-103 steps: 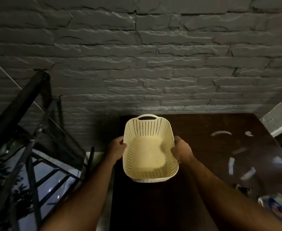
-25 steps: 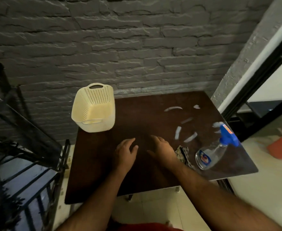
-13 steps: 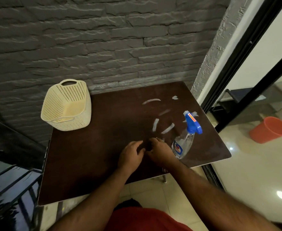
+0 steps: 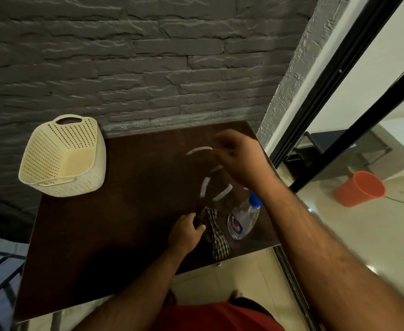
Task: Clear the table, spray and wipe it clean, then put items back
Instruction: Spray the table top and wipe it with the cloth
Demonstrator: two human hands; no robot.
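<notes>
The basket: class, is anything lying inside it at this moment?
No. The cream basket stands at the table's far left corner with its bare bottom showing through the open top.

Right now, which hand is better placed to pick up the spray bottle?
The right hand, probably: it hovers above the table's right side holding nothing I can see, its arm crossing over the spray bottle. The left hand grips the checked cloth.

right hand (image 4: 238, 161): blurred, grip not clear | spray bottle (image 4: 242, 219): top hidden behind right forearm | table (image 4: 100, 235): near-left corner cut off
</notes>
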